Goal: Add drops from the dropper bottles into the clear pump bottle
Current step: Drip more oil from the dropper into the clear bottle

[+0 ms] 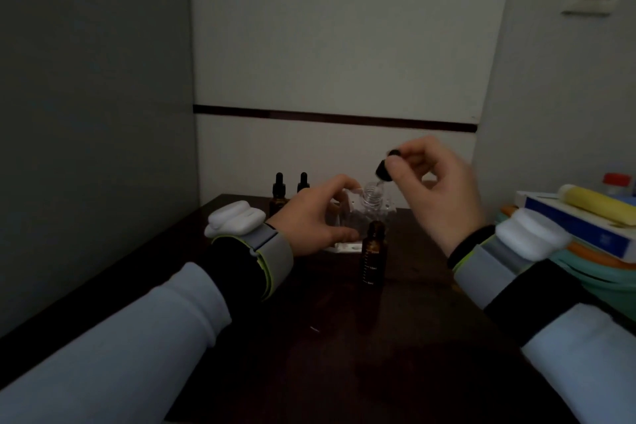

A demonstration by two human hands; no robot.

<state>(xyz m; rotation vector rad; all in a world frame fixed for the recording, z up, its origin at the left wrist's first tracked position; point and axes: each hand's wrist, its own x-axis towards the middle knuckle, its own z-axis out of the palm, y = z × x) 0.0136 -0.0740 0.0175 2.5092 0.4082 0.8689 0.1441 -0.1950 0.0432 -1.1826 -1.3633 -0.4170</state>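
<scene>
Clear and uncapped, the pump bottle (371, 208) stands toward the back of the dark tabletop (344, 337), and the left hand (316, 217) holds its side with fingers curled round it. Just above its open neck the right hand (433, 189) pinches the black bulb of a dropper (384, 171) between thumb and forefinger, tip pointing down at the mouth. An open amber bottle (372, 251) stands just in front, two capped dropper bottles (278, 191) behind on the left, and a stack of books (581, 227) bearing a yellow tube (595, 205) at the right edge.
</scene>
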